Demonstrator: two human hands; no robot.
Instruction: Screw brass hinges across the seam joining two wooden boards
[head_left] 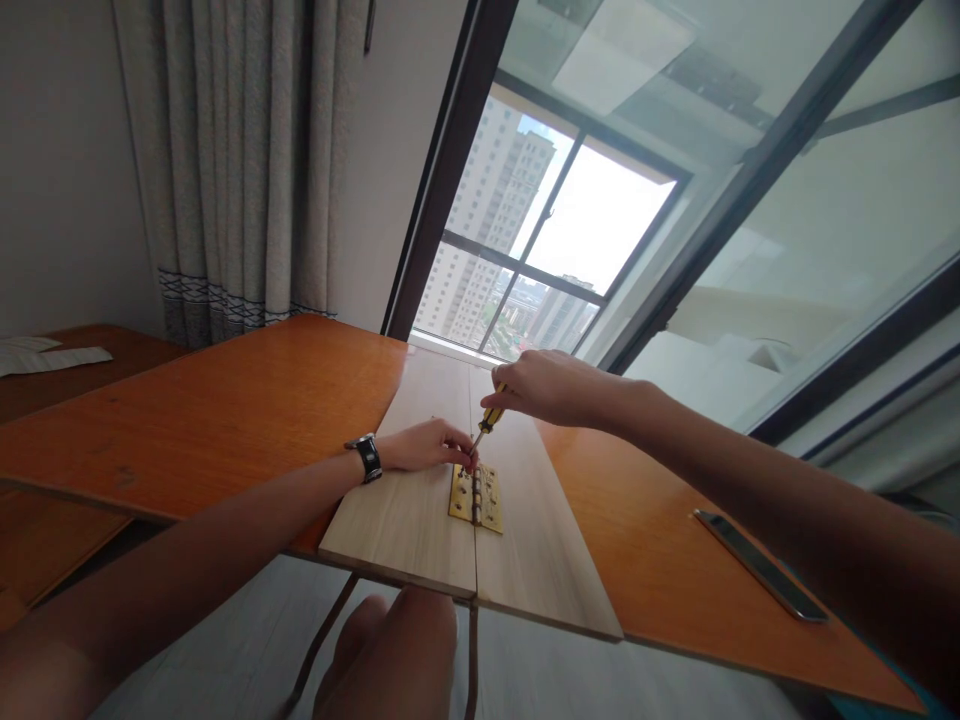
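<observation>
One raised right hand [536,383] clamps a slanted screwdriver [490,417]; one lower left hand [427,445] obscures its tip beside a hinge [487,500], grip unclear. Phone [759,566] rests on orange surface [225,395].

The table [255,390] is big, flat and orange-brown, and it looks like shiny wood. Two pale boards lie on it side by side, the left board [390,510] and the right board [536,530]. The thin line between them runs about from 12 o'clock to 6 o'clock. A gold hinge [476,497] lies flat across that line, near the 6 o'clock end. At 4 o'clock from the hinge, a thin dark phone [759,563] lies on the table, near its edge. Orange wood shows at 10 o'clock too.
</observation>
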